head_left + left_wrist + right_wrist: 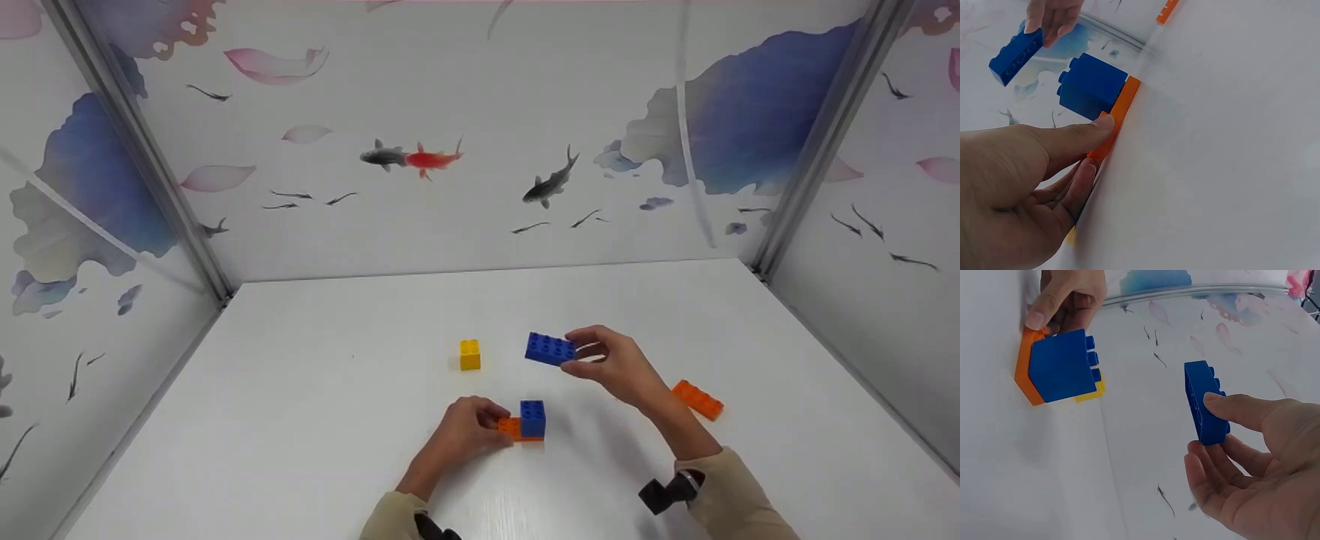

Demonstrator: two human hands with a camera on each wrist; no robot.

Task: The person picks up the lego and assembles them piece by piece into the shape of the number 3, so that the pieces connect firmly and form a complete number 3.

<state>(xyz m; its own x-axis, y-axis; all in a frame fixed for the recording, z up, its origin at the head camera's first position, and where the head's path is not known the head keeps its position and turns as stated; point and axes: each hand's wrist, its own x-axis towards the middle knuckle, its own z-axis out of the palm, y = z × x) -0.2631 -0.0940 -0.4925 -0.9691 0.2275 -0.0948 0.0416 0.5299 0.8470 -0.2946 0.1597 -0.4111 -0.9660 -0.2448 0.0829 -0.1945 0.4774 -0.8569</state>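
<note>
One pair stacked, three pieces loose

From my station I judge the building begun but only partly done. A tall blue plastic block with studs on top [532, 420] sits on the right end of a thin orange studded plastic plate [511, 428], at the near middle of the white worktop [300, 420]. That is the one join I can count; a thin dark line at the seam in the left wrist view keeps me from telling whether it is pressed fully home. The plate's left end shows bare studs.

I see the left hand [469, 426] pinching the plate by that left end, between thumb and fingers. The right hand [615, 364] grasps an oblong blue plastic brick [550, 349] by its right end, raised off the worktop, farther away than the stacked pair and apart from it.

Two more pieces are unattached by my reckoning: a small yellow plastic block [469, 355] stands on the far side, left of the pair, and a second thin orange studded plate [698, 399] lies to the right, just beyond the right forearm [681, 424].
</note>
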